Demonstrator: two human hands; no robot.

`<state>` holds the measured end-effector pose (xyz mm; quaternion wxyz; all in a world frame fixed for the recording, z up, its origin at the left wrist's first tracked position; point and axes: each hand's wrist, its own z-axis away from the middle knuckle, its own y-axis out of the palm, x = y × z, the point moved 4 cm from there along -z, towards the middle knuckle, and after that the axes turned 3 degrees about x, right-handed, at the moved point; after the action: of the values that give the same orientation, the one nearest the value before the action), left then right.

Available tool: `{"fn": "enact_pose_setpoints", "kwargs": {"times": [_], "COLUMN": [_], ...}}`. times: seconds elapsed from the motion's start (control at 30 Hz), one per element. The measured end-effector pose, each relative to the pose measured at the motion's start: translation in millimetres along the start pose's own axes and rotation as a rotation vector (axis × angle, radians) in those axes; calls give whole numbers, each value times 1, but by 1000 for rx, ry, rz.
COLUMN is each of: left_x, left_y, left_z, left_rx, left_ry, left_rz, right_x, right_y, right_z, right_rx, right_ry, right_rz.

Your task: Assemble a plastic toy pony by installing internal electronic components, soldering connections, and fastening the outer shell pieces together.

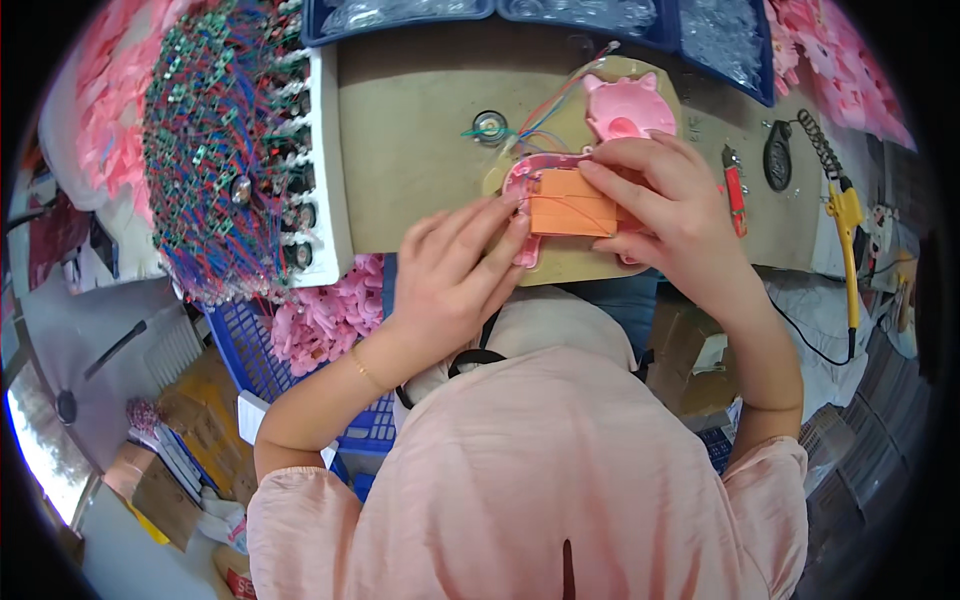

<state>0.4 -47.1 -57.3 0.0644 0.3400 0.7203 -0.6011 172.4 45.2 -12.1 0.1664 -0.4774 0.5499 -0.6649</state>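
Observation:
A pink plastic toy shell (pixel 530 168) lies open on the bench mat before me, with an orange rectangular box (pixel 575 205) set in it. One thin red wire crosses the box. The fingers of my left hand (pixel 452 262) are pressed together at the shell's left edge, and their tips partly cover it. My right hand (pixel 672 205) grips the orange box from the right, fingers on its far edge and thumb on its near one. Just beyond sits a pink animal-head-shaped shell part (pixel 628 108). Coloured wires (pixel 545 112) run beside a round speaker (pixel 490 128).
At the left, a white tray (pixel 326 170) borders a heap of wired green circuit boards (pixel 215 150). Blue bins (pixel 590 22) of clear parts line the back. Red-handled cutters (pixel 735 192) and a yellow soldering iron (pixel 848 225) are at the right. A blue basket (pixel 245 345) stands below.

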Motion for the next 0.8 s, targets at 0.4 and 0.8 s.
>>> {"fn": "enact_pose_setpoints", "kwargs": {"times": [0.4,0.8], "left_x": [-23,14], "left_y": [-2,-27], "left_z": [-56,-58], "left_rx": [58,-196], "left_ry": [155,-271], "left_rz": [-190,49], "right_x": [1,-43], "right_y": [0,4], "right_z": [30,-48], "right_rx": [-251,9], "right_ry": [113,570], "right_rz": [217,-312]}}
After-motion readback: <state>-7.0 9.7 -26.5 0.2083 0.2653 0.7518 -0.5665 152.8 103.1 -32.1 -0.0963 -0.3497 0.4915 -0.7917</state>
